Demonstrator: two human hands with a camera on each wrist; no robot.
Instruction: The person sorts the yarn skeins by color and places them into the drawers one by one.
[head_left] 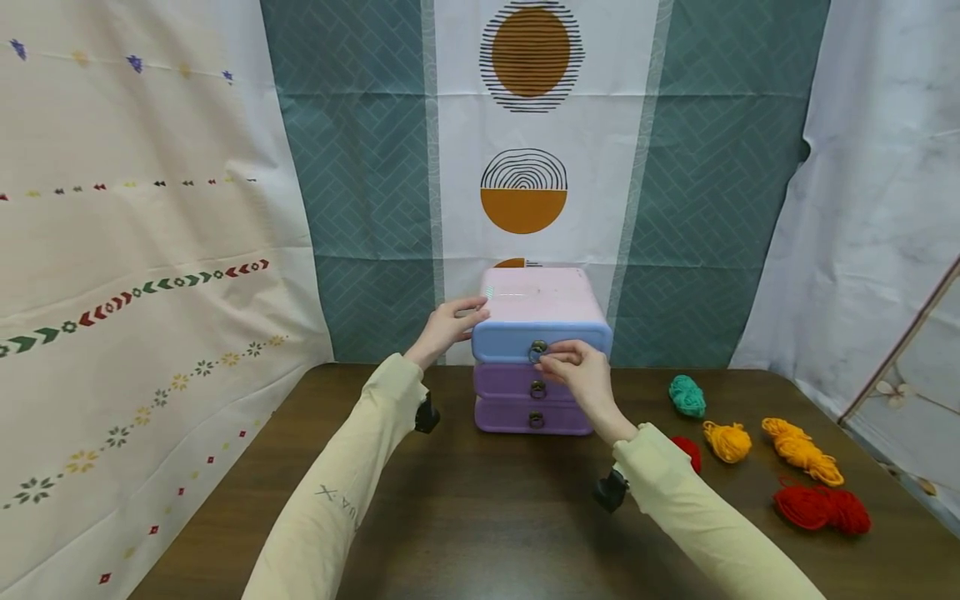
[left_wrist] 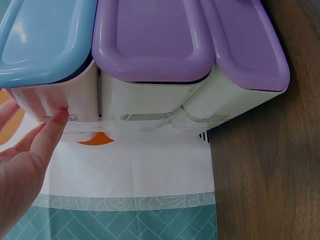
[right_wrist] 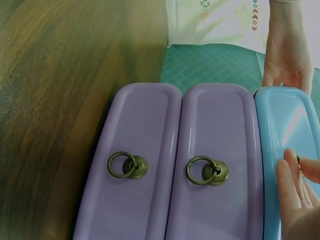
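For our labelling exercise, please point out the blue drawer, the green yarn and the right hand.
Blue drawer (left_wrist: 47, 40): left wrist view, front panel.
Green yarn (head_left: 687, 397): head view, middle of bundle.
Right hand (head_left: 585, 379): head view, middle of hand.

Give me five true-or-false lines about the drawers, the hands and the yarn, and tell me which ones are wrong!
1. The right hand is at the ring on the blue drawer. True.
2. The middle drawer is green. False: it is purple.
3. The left hand touches the side of the pink box. True.
4. Only the blue drawer has a ring. False: all three drawers have one.
5. The teal yarn lies to the left of the drawers. False: it lies to their right.
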